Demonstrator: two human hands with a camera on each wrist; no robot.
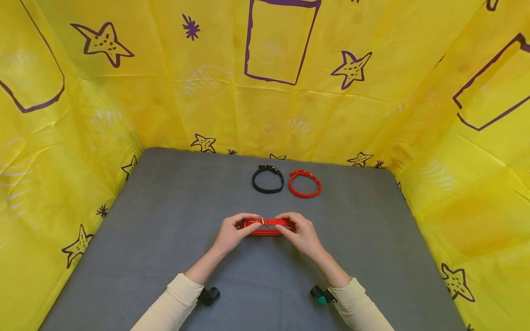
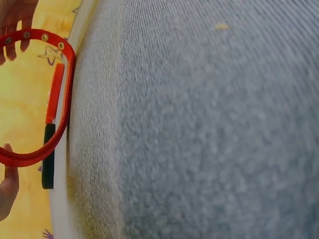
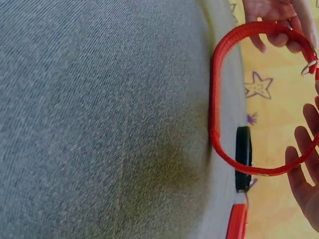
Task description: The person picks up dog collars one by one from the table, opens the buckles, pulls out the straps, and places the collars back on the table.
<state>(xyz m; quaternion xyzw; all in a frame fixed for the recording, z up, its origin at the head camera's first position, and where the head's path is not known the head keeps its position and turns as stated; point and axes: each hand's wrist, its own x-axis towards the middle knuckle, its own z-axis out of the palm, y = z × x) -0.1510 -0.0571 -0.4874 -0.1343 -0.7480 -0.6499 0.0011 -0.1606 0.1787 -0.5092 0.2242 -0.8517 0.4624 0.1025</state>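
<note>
A red buckled collar (image 1: 266, 233) is held between both hands at the middle of the table. My left hand (image 1: 231, 231) pinches it beside the gold buckle (image 1: 262, 221), thumb in front. On the other side, my right hand (image 1: 305, 233) grips the strap between thumb and fingers. The strap passes through the buckle, so the collar forms a closed loop. Eyelets (image 2: 45, 37) line the band in the left wrist view. Seen from the right wrist, the loop (image 3: 215, 94) stands upright with its lower side at the cloth surface.
Beyond the hands lie a black collar (image 1: 267, 190) and a second red collar (image 1: 305, 195), side by side, both looped. Grey cloth covers the table (image 1: 174, 202). Yellow patterned fabric (image 1: 165, 92) encloses the back and both sides.
</note>
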